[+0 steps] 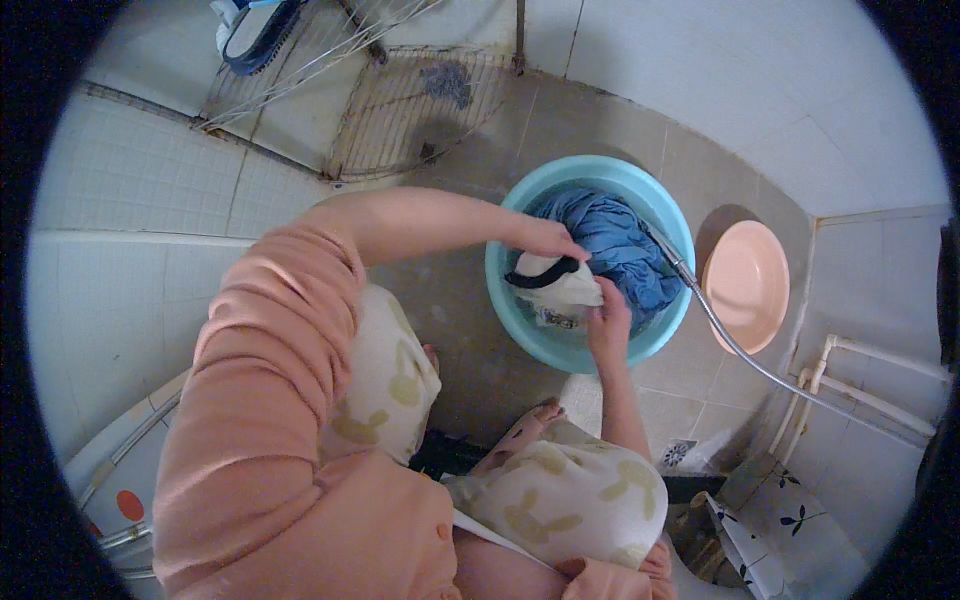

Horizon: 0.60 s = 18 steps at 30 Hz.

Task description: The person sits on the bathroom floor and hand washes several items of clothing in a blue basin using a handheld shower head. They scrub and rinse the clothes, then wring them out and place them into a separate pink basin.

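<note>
A white garment with a dark band (570, 292) is stretched between my two hands over the light-blue basin (505, 320). My left hand (548, 240) pinches its upper edge, close to the dark band. At its right edge, my right hand (610, 318) grips the cloth with bent fingers. The garment's lower part hangs into the basin, and how deep it reaches is hard to see. Beside it, a bunched blue garment (618, 245) fills the far and right side of the basin. A shower head (668, 250) rests over the basin's right rim, against the blue cloth.
The metal shower hose (745, 352) runs from the basin toward the right wall. A peach basin (752, 285) leans beside it. A wire rack (420, 110) stands at the far left, with a brush (262, 40) above. Pipes (820, 375) and a floor drain (679, 452) are at right.
</note>
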Tool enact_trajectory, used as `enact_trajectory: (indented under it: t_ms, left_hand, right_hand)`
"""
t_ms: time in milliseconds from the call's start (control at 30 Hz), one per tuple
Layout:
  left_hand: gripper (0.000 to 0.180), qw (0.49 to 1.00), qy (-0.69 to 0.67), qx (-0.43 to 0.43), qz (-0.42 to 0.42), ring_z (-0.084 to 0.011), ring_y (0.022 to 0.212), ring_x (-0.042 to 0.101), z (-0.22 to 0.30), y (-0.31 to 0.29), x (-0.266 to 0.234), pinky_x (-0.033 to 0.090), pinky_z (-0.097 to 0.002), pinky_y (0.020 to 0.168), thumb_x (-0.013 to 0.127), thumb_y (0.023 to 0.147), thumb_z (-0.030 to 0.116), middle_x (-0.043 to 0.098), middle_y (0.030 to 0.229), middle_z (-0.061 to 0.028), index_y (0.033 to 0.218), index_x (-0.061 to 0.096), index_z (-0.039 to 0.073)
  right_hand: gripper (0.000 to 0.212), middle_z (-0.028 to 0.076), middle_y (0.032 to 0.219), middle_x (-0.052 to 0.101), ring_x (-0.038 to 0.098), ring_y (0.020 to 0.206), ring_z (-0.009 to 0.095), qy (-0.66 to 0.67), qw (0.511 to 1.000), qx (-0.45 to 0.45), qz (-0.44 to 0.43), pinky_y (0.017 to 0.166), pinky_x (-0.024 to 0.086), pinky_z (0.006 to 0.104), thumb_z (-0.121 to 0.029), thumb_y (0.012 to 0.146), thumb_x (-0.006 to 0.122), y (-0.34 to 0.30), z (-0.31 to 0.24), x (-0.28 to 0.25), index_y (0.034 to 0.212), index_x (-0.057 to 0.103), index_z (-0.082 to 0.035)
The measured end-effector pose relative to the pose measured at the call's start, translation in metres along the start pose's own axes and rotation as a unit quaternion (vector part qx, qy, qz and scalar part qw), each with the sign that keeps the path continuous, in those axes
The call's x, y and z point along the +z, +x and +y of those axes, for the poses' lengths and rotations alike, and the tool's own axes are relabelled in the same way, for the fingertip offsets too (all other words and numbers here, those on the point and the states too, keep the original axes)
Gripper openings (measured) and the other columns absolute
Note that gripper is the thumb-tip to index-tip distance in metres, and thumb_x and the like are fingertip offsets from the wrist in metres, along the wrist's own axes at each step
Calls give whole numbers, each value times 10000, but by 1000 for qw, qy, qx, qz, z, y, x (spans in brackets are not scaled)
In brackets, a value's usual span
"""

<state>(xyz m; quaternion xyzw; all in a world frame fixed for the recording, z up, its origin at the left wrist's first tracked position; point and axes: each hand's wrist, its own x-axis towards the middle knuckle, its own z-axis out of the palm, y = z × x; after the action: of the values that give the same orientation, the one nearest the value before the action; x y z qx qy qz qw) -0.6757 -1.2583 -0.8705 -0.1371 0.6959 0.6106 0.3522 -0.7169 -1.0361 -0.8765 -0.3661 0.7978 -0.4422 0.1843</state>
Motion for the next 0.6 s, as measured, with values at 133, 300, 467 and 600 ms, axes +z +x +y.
enact_trajectory:
  t_ms: [133,300,467,600]
  left_hand:
    - [468,988,-146,41,-36,-129,830,508,37,-15,-7,420,-292,736,571,799,519,558,879,-9,919,571,66]
    - [301,939,16,243,244,-159,740,507,-4,1,-5,435,-296,687,704,695,221,504,737,-37,865,533,42]
    - [180,959,255,83,90,-269,655,559,5,-17,10,465,-373,635,618,652,157,557,667,-83,772,548,42]
    - [305,953,295,45,52,-318,790,570,-16,-14,37,459,-414,700,679,632,212,578,752,-109,837,548,28]
  right_hand:
    - [299,105,1094,569,515,1007,156,148,986,69,35,852,410,297,-85,852,463,-3,11,-25,1142,524,-47]
    - [423,141,1117,512,486,1016,252,91,988,108,71,893,374,322,-55,779,498,-4,6,-40,1200,520,-97]
    - [461,132,1027,506,441,999,269,-153,988,-7,26,910,345,344,2,687,549,3,-12,-57,1139,557,-89]
    - [375,129,1009,528,470,976,248,-51,998,-4,-29,859,379,335,-52,740,606,8,-16,-50,1112,561,-54]
